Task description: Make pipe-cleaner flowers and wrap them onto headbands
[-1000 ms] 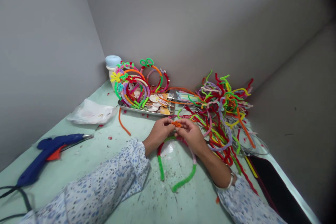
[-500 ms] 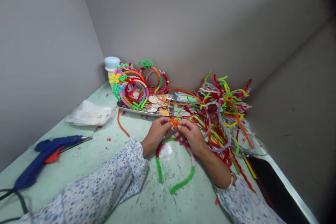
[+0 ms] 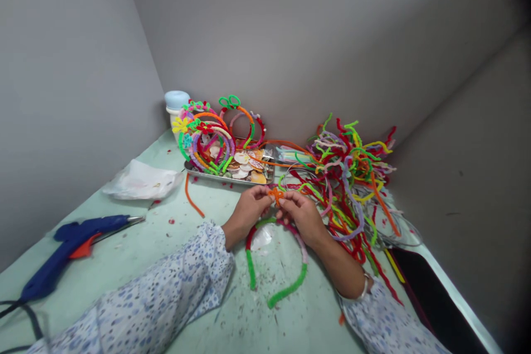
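A small orange pipe-cleaner flower point(image 3: 276, 195) is pinched between both hands at the middle of the view. My left hand point(image 3: 250, 209) grips its left side with closed fingertips. On the flower's right side, my right hand point(image 3: 302, 214) holds it between thumb and fingers. Just below the hands, a headband wrapped in green, red and pink point(image 3: 305, 271) lies on the table, its open end towards me. The hands partly hide the flower and the top of the headband.
Finished headbands point(image 3: 228, 149) rest on a metal tray point(image 3: 215, 177) of shell-like pieces. Loose pipe cleaners point(image 3: 352, 163) pile up at the right. A blue glue gun point(image 3: 62, 254) and plastic bag point(image 3: 143, 181) lie left, a black object point(image 3: 435, 298) right.
The orange flower has shifted and turned slightly between my fingertips. Both hands stay in nearly the same place, and the headband has not moved.
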Demonstrator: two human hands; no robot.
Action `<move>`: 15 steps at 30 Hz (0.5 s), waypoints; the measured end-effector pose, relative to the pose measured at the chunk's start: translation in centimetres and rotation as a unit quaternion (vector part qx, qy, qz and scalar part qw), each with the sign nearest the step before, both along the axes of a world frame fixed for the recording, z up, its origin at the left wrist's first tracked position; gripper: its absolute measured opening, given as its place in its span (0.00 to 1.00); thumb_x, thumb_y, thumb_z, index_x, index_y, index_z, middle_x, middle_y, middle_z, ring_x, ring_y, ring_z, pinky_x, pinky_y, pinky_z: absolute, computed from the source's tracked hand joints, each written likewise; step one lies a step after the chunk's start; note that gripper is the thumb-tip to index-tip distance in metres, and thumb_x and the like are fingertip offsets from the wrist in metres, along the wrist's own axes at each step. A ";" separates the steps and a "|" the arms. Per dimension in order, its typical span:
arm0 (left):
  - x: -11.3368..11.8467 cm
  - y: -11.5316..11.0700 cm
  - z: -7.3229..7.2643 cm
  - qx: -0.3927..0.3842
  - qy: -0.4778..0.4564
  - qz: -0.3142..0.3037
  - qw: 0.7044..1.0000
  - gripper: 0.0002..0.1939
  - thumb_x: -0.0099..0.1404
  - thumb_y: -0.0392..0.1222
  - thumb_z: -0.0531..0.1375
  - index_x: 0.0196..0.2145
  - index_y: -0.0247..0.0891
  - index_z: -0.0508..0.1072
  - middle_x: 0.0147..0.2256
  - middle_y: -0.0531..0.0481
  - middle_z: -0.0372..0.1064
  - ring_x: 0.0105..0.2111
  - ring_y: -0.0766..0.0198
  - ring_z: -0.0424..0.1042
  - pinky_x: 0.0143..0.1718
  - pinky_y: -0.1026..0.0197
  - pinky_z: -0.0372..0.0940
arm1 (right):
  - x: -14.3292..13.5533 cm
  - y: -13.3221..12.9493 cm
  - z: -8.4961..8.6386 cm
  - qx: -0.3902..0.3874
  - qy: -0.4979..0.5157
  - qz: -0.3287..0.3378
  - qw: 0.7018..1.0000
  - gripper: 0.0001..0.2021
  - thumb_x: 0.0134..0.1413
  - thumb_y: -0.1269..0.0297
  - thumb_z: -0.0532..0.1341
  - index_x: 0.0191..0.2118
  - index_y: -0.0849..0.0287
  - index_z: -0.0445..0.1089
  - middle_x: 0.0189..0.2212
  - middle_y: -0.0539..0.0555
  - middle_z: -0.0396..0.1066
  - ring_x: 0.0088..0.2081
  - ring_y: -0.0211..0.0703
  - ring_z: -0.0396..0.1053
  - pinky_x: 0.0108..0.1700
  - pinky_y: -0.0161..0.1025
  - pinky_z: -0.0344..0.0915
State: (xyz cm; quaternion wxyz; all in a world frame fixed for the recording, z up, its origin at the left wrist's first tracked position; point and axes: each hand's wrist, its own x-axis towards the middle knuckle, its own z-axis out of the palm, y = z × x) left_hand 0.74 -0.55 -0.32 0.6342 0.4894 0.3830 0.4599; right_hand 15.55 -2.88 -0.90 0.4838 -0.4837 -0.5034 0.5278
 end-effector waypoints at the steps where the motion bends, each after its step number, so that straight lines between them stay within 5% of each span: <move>1: 0.0 0.0 0.0 -0.001 -0.003 0.000 1.000 0.10 0.51 0.41 0.63 0.30 0.34 0.69 0.22 0.57 0.61 0.18 0.75 0.56 0.20 0.68 0.51 | 0.0 0.0 0.0 -0.002 -0.002 -0.002 1.000 0.10 0.48 0.57 0.61 0.33 0.58 0.67 0.19 0.48 0.71 0.18 0.36 0.64 0.20 0.33 0.58; 15: 0.1 -0.3 0.5 -0.002 0.004 -0.011 1.000 0.11 0.51 0.38 0.63 0.32 0.33 0.69 0.25 0.55 0.64 0.20 0.74 0.59 0.22 0.68 0.54 | 0.1 -0.1 0.3 -0.002 0.011 0.008 1.000 0.08 0.50 0.60 0.60 0.35 0.58 0.67 0.20 0.47 0.70 0.20 0.36 0.65 0.21 0.32 0.58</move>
